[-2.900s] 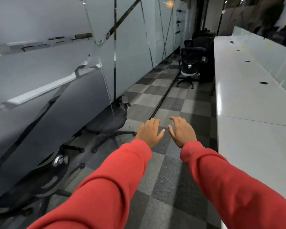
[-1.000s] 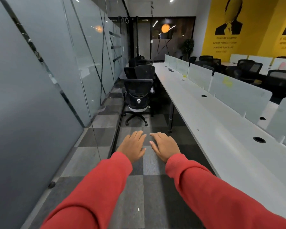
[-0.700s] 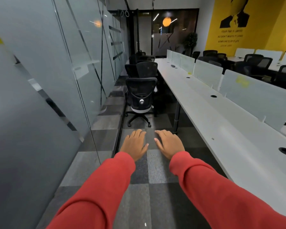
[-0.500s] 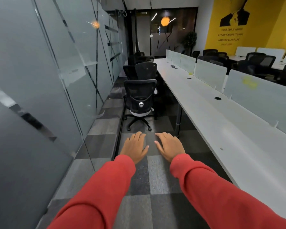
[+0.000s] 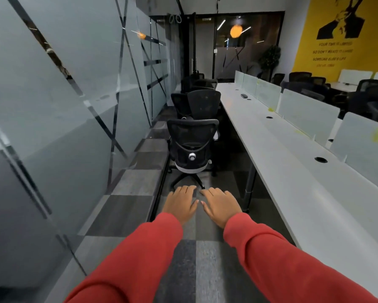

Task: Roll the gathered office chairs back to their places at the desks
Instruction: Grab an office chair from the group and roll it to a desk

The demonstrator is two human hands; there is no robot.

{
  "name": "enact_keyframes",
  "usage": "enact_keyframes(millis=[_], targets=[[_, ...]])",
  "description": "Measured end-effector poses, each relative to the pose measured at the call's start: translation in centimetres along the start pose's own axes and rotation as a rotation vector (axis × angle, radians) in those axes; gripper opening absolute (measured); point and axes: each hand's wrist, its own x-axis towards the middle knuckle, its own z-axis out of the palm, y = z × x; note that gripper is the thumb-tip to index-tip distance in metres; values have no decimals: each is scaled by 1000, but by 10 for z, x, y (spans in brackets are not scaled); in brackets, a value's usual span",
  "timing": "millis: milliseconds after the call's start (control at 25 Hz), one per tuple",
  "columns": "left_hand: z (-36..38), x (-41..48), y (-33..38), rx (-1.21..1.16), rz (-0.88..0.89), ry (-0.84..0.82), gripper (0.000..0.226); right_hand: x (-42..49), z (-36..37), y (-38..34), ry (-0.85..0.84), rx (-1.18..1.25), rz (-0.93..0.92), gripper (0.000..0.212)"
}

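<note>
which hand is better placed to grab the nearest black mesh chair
Left, marginally: the left hand sits directly below the black mesh office chair; the right hand is offset towards the long white desk.

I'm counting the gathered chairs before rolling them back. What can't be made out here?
All head view:
- Chairs behind the nearest chair: overlapping and dim, count unclear.
- Nearest chair's casters: partly hidden by left hand and right hand.
- Wall lettering: blurred.
- Small dark item on desk: too small.

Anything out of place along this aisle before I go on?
Yes: black chairs stand bunched in a line in the aisle between the glass wall and the long white desk, not tucked under it. Both hands, left and right, are empty.
</note>
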Motion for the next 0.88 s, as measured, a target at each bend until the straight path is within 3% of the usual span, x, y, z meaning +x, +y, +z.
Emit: enact_keyframes(millis=[240,600,760,880], targets=[[32,123,-54,-33,10,24,50,126,36,55,34,43,33,43],[-7,301,-171,-199,30,246,47,305,29,99,228,72,43,50],[11,354,-199,-310,64,338,49,355,54,120,405,202,81,43],[47,405,-210,-445,47,422,48,408,91,144,434,260,113,43]])
